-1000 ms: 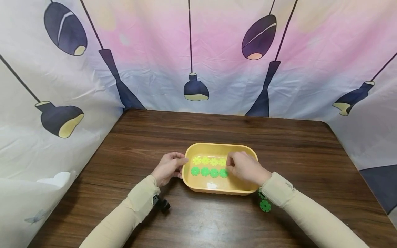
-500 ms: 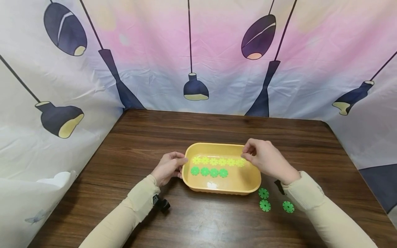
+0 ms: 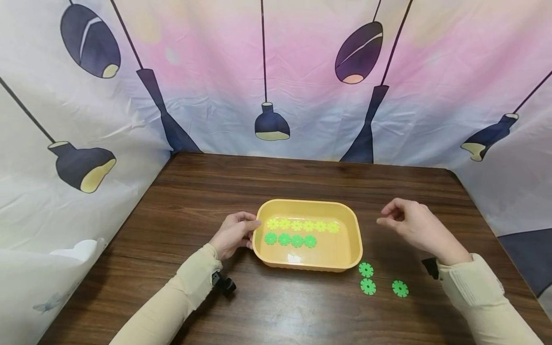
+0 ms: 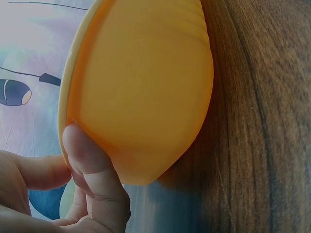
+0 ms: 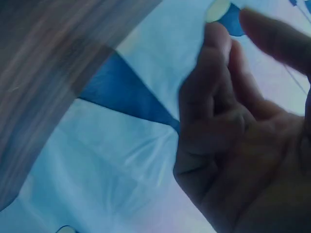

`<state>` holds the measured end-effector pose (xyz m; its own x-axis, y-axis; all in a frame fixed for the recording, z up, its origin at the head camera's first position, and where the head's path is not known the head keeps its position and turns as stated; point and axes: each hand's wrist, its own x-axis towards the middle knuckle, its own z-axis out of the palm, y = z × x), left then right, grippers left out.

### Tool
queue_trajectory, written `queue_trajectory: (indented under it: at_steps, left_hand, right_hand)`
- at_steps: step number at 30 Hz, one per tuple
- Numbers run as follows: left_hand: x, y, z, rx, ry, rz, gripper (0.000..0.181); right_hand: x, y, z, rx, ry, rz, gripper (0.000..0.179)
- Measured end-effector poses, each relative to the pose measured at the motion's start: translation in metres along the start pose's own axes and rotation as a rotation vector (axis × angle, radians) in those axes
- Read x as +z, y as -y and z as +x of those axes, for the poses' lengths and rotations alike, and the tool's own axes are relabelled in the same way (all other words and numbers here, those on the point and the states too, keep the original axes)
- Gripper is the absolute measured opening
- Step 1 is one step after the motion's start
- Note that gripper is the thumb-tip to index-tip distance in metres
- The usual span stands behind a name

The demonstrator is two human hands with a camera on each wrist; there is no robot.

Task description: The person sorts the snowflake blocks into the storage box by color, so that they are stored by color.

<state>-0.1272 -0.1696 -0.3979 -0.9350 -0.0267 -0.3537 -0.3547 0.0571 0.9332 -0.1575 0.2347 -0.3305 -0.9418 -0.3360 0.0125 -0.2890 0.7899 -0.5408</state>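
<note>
My left hand (image 3: pixel 233 234) pinches the left end of a yellow plastic tub (image 3: pixel 308 258), thumb at the rim and fingers on the outer wall. In the left wrist view the fingers (image 4: pixel 99 187) press the tub's end wall (image 4: pixel 141 92). On the tub's floor lie a back row of several yellow notched discs (image 3: pixel 308 225) and a shorter front row of several green notched discs (image 3: pixel 297 241). Off the tub's right side, my right hand (image 3: pixel 420 229) hovers above the table, fingers loosely bent. A gap shows between its thumb (image 5: pixel 274 36) and fingers, and it holds nothing.
Two green discs (image 3: pixel 368 286) lie on the wooden table (image 3: pixel 276 306) near the tub's front right corner. A third green disc (image 3: pixel 400 288) sits farther right. A printed cloth (image 3: pixel 215 96) hangs behind and at both sides.
My right hand has left the tub's inside and moved right, past its rim. The right end of the yellow row and the loose green discs are now uncovered. The left hand stays put.
</note>
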Motion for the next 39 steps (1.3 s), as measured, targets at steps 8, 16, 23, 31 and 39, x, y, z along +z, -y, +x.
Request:
queue_trajectory:
  at_steps: [8,16,23,31,39]
  left_hand:
    - [0.000,0.001,-0.001,0.004,0.000,-0.007,0.026]
    - [0.001,0.002,-0.002,0.007,0.000,-0.010,0.025]
    - [0.001,0.002,-0.002,0.011,0.002,-0.011,0.025]
    - [0.001,0.001,-0.002,0.011,0.004,-0.010,0.026]
    - [0.001,0.000,-0.002,0.015,0.005,-0.013,0.026]
  right_hand:
    - [0.021,-0.018,-0.008,0.000,0.206,-0.069,0.032]
    - [0.043,-0.018,-0.014,-0.018,0.346,-0.043,0.033]
    - [0.057,-0.014,-0.016,-0.065,0.409,0.004,0.034]
    - [0.066,-0.014,-0.014,-0.127,0.393,-0.017,0.028]
    - [0.068,-0.011,-0.015,-0.133,0.424,0.002,0.026]
